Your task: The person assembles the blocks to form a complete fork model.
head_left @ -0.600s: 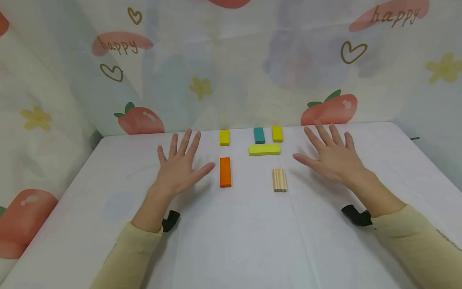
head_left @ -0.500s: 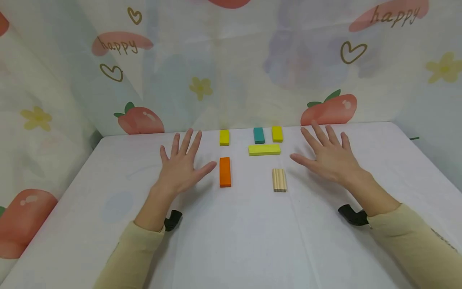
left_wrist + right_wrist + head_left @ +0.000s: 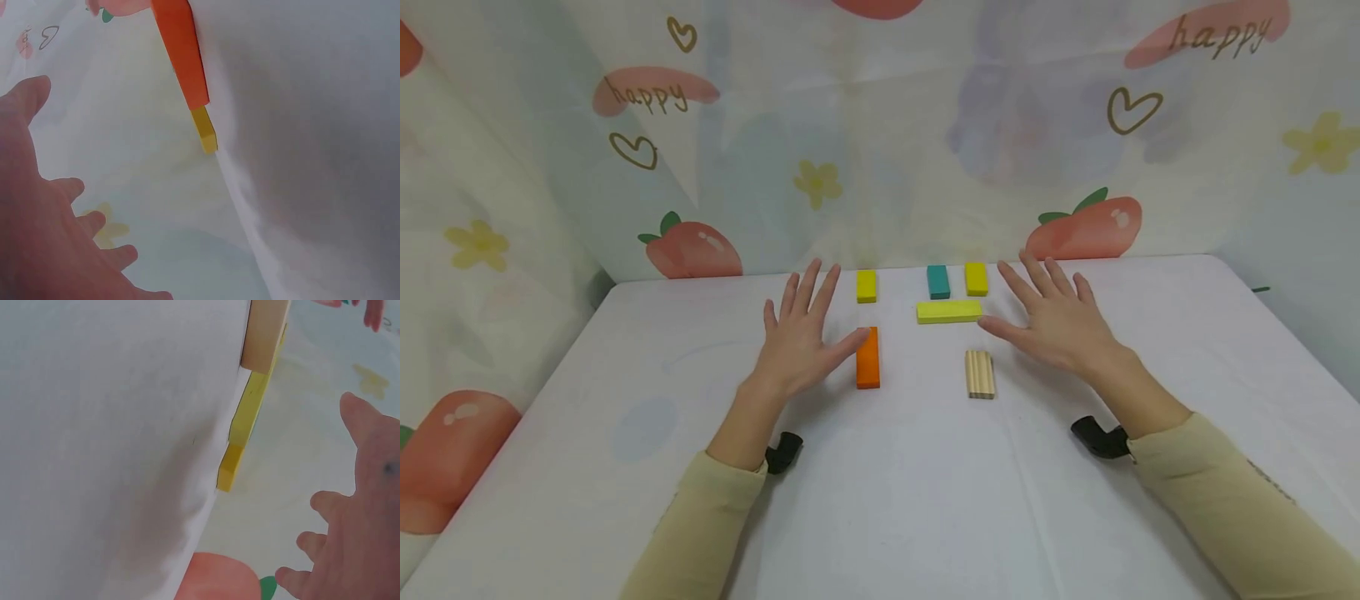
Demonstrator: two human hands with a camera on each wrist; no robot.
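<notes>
The pale block [image 3: 980,374] appears bare wood, the orange block [image 3: 868,363] and long yellow block [image 3: 948,312] smooth, the cloth-covered counter [image 3: 895,500] matt, the backdrop [image 3: 895,183] lightly creased, the right sleeve [image 3: 1232,492] matt fabric.

White tabletop [image 3: 910,492], fruit-printed backdrop [image 3: 895,167]

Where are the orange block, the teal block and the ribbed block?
Orange block [image 3: 868,361]: head view, middle of its top face.
Teal block [image 3: 938,281]: head view, middle of its top face.
Ribbed block [image 3: 980,372]: head view, middle of its grooved top.
</notes>
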